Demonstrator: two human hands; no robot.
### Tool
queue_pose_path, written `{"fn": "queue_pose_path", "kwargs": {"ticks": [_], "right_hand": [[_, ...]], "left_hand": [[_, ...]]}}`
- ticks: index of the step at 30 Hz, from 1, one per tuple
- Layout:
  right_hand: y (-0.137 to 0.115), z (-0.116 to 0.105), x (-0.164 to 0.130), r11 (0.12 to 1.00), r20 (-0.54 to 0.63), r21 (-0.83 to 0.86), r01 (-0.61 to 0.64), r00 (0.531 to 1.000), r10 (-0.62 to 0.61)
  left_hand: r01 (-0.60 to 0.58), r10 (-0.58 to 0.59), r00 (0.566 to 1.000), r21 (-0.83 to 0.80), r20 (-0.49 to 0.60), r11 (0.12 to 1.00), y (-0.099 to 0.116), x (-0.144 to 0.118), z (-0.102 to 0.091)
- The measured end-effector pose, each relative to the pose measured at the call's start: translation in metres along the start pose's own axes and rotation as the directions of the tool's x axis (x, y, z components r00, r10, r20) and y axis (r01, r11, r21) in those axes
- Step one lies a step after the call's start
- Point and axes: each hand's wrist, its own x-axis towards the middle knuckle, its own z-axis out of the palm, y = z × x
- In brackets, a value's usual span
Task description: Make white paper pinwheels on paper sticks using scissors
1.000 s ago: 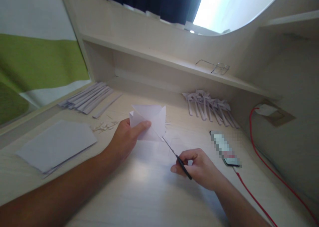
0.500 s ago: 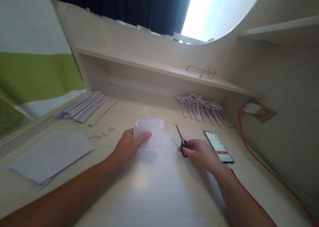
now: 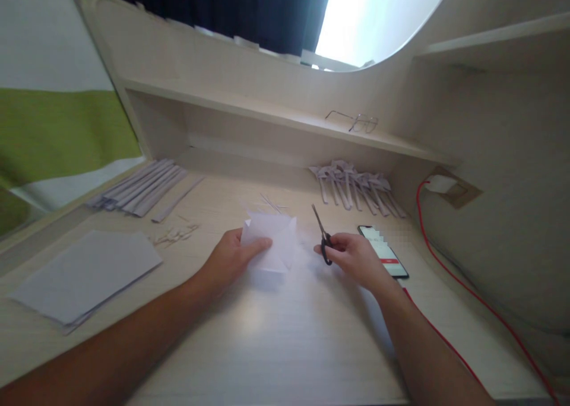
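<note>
While the left hand [image 3: 229,254] gripped a folded white paper [image 3: 276,249] at the centre of the frame, thumb pressed on its upper face and the other fingers mostly hidden, the right hand [image 3: 354,256] held black-handled scissors [image 3: 326,244] just right of centre, its fingers clamped on the handles. The blades pointed toward the top of the frame, apart from the paper. Thin scraps [image 3: 272,204] lay just above the paper, a phone [image 3: 388,262] lay beside the right hand, and white sheets [image 3: 89,275] were stacked at lower left.
</note>
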Motion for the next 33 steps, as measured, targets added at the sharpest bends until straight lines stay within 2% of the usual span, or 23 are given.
{"fn": "queue_pose_path", "kwargs": {"ticks": [3,6,10,14,19,25,33], "right_hand": [[-0.002,-0.001,-0.002,0.995,0.064,0.097,0.019,0.998,-0.025],[0.001,-0.001,-0.001,0.997,0.090,-0.063,-0.044,0.995,0.049],[0.009,-0.004,0.002,0.961,0.021,-0.256,-0.104,0.993,0.113],[0.013,-0.008,0.004,0.917,-0.012,-0.377,-0.131,0.991,0.137],[0.018,-0.009,0.007,0.878,-0.046,-0.458,-0.142,0.990,0.136],[0.023,-0.007,0.012,0.855,-0.032,-0.511,-0.091,0.996,0.087],[0.026,0.003,0.015,0.805,-0.058,-0.586,-0.089,0.996,0.068]], "left_hand": [[-0.021,0.020,1.000,0.030,0.017,0.999,-0.002,0.003,-0.003],[-0.041,0.041,0.999,0.045,0.016,0.998,-0.005,0.008,-0.006],[-0.050,0.050,0.999,0.049,0.015,0.998,-0.007,0.010,-0.006],[-0.058,0.056,0.998,0.061,0.036,0.996,-0.008,0.008,-0.003],[-0.069,0.067,0.998,0.066,0.020,0.995,-0.009,0.006,0.000],[-0.042,0.042,0.999,0.071,0.006,0.997,-0.013,0.004,0.004],[-0.030,0.029,0.999,0.059,0.029,0.998,-0.014,0.004,0.005]]}}
